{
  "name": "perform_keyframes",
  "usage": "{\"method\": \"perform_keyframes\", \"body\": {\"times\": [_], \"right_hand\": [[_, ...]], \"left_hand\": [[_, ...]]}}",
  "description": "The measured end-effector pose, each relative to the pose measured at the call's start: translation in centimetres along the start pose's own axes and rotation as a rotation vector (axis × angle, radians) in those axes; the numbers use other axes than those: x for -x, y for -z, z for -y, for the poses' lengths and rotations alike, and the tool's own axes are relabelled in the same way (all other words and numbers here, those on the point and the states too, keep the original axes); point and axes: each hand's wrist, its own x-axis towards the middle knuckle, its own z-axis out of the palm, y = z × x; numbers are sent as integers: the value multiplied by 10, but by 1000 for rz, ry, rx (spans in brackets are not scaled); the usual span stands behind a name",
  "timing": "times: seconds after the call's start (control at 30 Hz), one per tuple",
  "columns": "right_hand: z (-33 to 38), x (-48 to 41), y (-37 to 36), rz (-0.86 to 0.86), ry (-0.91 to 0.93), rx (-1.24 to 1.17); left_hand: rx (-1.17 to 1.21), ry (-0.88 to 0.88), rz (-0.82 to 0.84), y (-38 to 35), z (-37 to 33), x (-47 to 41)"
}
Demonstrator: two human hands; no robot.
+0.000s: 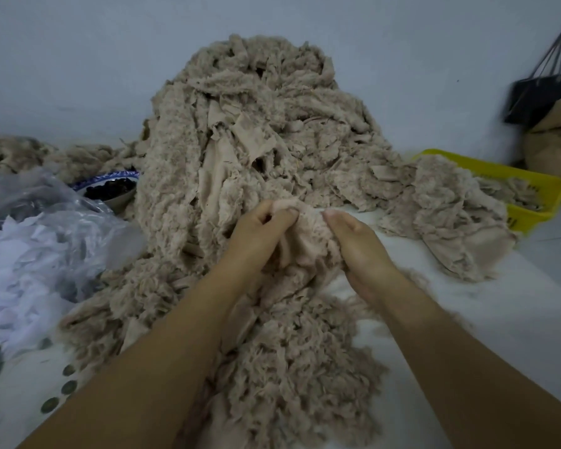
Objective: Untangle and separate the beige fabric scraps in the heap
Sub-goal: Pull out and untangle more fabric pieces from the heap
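Fingers [285,216] of the left hand [259,236] and the right hand [361,246] are curled and clamped on one beige fabric scrap [305,243], which is held between them just in front of the heap [256,124]. The heap is piled on the white bench [483,303] against the wall [78,59], and its loose scraps are spread forward beneath both forearms. Right of the heap, a smaller clump [450,215] is seen overlapping the rim of a yellow basket [538,186]. Left of the heap, a patterned bowl [110,187] and a clear bag of white scraps [30,254] are seen.
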Motion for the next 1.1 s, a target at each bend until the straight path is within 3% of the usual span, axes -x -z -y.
{"method": "perform_keyframes", "body": {"times": [0.1, 0.23, 0.4, 0.5, 0.57, 0.63, 0.83, 0.97, 1.1], "right_hand": [[9, 5, 2, 14, -51, -109], [6, 17, -14, 156, -3, 91], [3, 19, -17, -88, 56, 257], [15, 17, -8, -78, -56, 179], [20, 13, -3, -44, -110, 207], [22, 10, -1, -11, -100, 220], [16, 0, 20, -159, -80, 132], [8, -6, 24, -273, -33, 284], [16, -10, 46, -441, -37, 373]], "left_hand": [[48, 4, -16, -2, -9, 0], [1, 7, -87, -11, -10, 4], [-30, 55, -114, -13, 1, 15], [-88, 1, 80, -4, 9, 19], [-312, -51, 235, 2, 12, 20], [-373, -86, 245, 4, 13, 19], [104, 173, -22, 13, 6, 26], [523, 348, -15, 11, 11, 32], [607, 379, 60, 24, 16, 32]]}}
